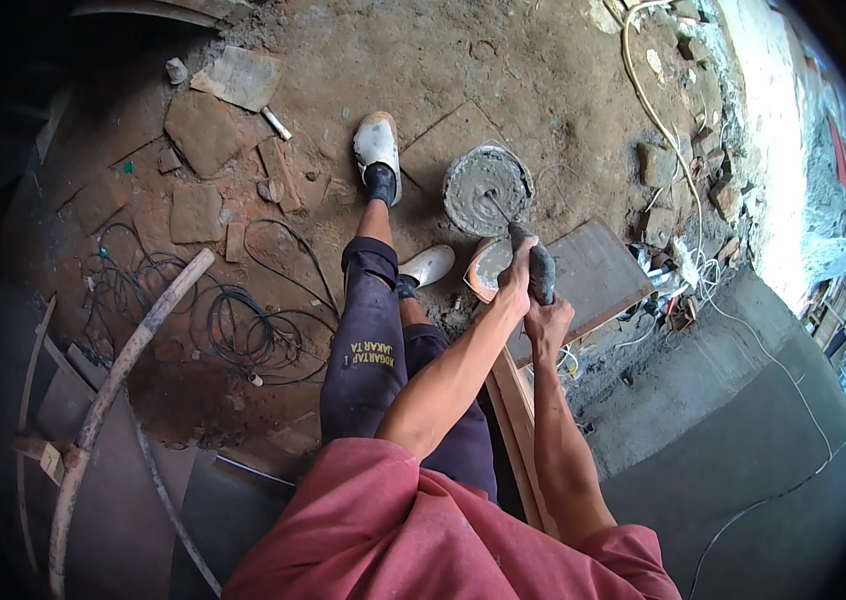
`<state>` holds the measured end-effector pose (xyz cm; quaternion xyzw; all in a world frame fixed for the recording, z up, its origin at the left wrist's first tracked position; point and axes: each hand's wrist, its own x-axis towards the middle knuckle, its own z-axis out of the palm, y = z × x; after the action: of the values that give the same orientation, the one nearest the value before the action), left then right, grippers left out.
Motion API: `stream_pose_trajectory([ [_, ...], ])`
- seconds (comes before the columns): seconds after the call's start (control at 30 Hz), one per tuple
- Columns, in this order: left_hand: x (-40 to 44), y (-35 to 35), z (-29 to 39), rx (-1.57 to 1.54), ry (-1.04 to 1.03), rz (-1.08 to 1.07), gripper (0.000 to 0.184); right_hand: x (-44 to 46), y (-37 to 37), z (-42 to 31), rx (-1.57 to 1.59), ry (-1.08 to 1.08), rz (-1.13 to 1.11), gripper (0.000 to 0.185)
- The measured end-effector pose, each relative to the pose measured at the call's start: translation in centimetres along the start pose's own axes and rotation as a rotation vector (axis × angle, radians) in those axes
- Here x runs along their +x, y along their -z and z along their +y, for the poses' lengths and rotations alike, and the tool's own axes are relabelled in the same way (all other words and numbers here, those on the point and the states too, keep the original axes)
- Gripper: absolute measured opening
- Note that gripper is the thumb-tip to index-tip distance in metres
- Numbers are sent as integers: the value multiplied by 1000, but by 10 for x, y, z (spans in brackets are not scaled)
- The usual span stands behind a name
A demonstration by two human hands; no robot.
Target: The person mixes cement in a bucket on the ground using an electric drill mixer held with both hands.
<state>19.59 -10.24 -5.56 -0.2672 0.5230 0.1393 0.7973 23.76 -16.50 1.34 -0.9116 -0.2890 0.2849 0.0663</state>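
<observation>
Both my hands are closed around a dark, mortar-smeared power drill [540, 268]. My left hand [516, 280] wraps its left side towards the front, and my right hand [548, 320] grips its rear end. From the drill a thin mixing rod [499, 208] runs down at a slant into a round bucket [448, 215] of wet grey mortar [478, 187]. The paddle end is hidden in the mortar, where a small swirl surrounds the rod. Just below the bucket sits an orange-rimmed container [478, 280] with grey material in it, partly covered by my left hand and forearm.
My white shoes [376, 145] stand left of the bucket. A board [593, 275] lies right of my hands. Coiled black cable [243, 325] and a long curved pole [133, 360] lie to the left. Rubble [658, 165] and a pale hose [658, 120] line the wall.
</observation>
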Motion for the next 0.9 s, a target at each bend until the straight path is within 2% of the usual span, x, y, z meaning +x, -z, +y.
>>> stream_pose_trajectory([
  [0.17,-2,0,1,44,4,14,47,-3,1,-3,20,2,-13,41],
  [0.3,10,4,-2,58,-22,20,47,-1,-2,1,3,12,13,41],
  [0.4,6,3,-2,65,-20,-69,48,-2,0,1,14,38,6,41],
  [0.47,4,-2,0,54,0,17,37,0,-1,1,-12,17,18,40],
  [0.5,4,0,2,53,-3,19,37,0,-2,1,-10,18,16,40],
  [0.6,7,4,0,72,-18,-107,34,0,-2,2,-2,23,5,40],
  [0.7,10,3,-1,23,-6,-18,36,1,-2,2,-36,37,19,40],
  [0.77,5,6,2,72,-31,-129,47,0,-2,0,-25,46,9,40],
  [0.9,5,2,1,31,-5,-26,45,1,-2,0,-52,59,17,39],
])
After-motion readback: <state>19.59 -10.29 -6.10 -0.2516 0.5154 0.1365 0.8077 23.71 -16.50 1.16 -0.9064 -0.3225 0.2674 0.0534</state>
